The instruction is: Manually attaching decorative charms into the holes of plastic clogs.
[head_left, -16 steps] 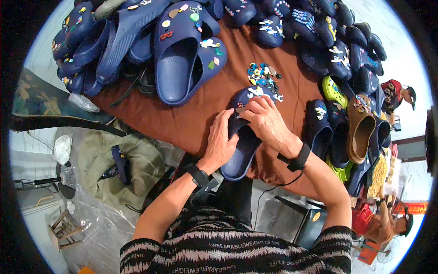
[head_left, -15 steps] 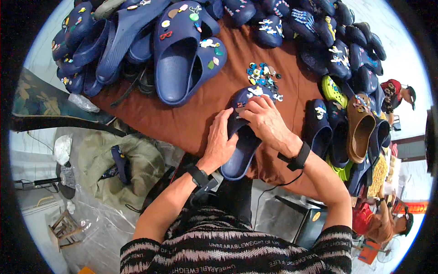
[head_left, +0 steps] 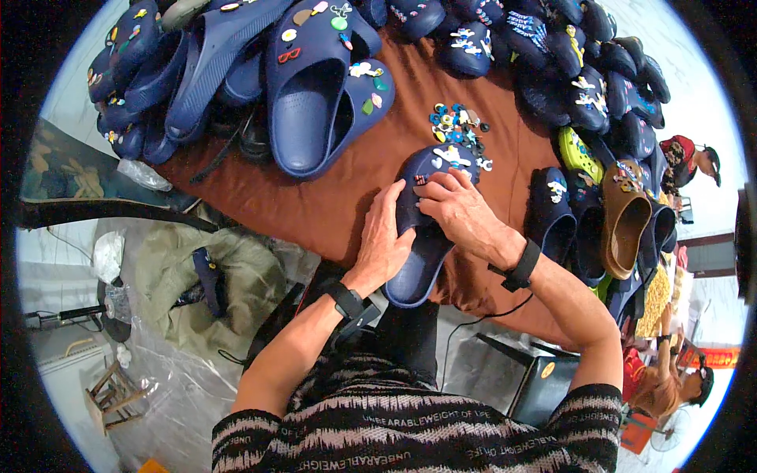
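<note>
A navy foam clog (head_left: 414, 277) lies near the front edge of the brown cloth, its toe pointing away from me. My left hand (head_left: 382, 240) is closed round its left side, thumb over the opening. My right hand (head_left: 467, 217) grips the clog's upper from the right with curled fingers; what sits under the fingertips is hidden. Beside those fingertips is a small red, white and blue charm (head_left: 422, 180). White charms (head_left: 455, 156) decorate the toe. Just beyond lies a pile of loose small charms (head_left: 457, 122) in blue, yellow, white and black.
A large navy clog (head_left: 303, 130) stands at the left among several others. More decorated clogs crowd the far right, with a brown clog (head_left: 627, 225) nearer. A fabric sack (head_left: 260, 264) holding a navy clog sits at the lower left. Other people are at the right.
The fingers of my right hand have shifted slightly on the clog's upper, and the red, white and blue charm shows more clearly. My left hand keeps its hold.
</note>
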Demonstrator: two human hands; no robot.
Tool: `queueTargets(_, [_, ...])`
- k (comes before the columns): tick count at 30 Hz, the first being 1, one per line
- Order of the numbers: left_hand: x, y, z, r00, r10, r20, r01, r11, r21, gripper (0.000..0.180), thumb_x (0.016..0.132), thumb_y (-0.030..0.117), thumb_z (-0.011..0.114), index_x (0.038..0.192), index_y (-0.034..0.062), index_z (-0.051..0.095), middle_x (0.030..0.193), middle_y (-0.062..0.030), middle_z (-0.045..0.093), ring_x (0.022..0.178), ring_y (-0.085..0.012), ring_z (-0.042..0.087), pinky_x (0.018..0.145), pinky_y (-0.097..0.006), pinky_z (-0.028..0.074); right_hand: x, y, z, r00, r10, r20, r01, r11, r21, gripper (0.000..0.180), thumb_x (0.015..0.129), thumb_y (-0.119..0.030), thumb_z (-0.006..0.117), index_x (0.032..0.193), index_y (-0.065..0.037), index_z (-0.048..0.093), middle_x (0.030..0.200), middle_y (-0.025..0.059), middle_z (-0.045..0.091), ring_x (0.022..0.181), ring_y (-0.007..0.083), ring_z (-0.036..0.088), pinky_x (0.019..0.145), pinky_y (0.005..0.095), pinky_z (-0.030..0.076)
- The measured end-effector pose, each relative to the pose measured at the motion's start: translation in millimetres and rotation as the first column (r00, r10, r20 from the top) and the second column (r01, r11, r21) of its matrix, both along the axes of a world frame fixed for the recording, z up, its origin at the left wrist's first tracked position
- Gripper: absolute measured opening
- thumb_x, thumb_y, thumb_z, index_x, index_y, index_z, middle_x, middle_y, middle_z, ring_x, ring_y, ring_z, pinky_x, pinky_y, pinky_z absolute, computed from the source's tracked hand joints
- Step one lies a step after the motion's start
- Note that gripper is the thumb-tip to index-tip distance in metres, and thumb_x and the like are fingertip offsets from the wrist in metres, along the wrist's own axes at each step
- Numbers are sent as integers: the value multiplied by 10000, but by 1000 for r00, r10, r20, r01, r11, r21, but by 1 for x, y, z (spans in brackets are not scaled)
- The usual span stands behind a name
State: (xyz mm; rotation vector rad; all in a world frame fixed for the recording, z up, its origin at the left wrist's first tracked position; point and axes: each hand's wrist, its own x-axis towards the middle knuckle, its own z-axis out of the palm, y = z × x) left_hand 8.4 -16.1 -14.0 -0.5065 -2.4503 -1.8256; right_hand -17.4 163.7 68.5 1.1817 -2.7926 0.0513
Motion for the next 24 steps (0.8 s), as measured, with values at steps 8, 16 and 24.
queueTargets(8, [-4, 1, -7, 998, -8, -54, 7, 1000, -24, 691, 802, -30, 634, 1441, 55, 385, 1442, -217, 411, 1357, -410, 386, 1148, -486, 316, 25, -19, -9, 959, -250, -131, 208, 940, -272, 377, 775, -94, 677, 1149, -78, 632, 1202, 113, 586, 1210, 321, 519, 1087, 506, 374])
queueTargets(16, [-1, -1, 5, 991, -28, -134, 13, 994, -109, 596, 866, -24, 578, 1443, 70, 463, 1428, -208, 448, 1341, -383, 437, 1142, -417, 336, 82, 3, -14, 628, -561, 540, 772, 363, -521, 526, 883, -259, 728, 1307, -36, 510, 1124, 202, 613, 1040, 351, 614, 863, 440, 505])
queueTargets(24, [-1, 3, 8, 989, -54, -135, 42, 995, -89, 607, 872, -18, 583, 1455, 105, 470, 1408, -211, 455, 1313, -396, 436, 1116, -450, 353, 77, 4, -24, 699, -626, 345, 695, 480, -536, 666, 881, -366, 714, 1414, -49, 472, 1368, 214, 492, 1190, 398, 543, 975, 474, 467])
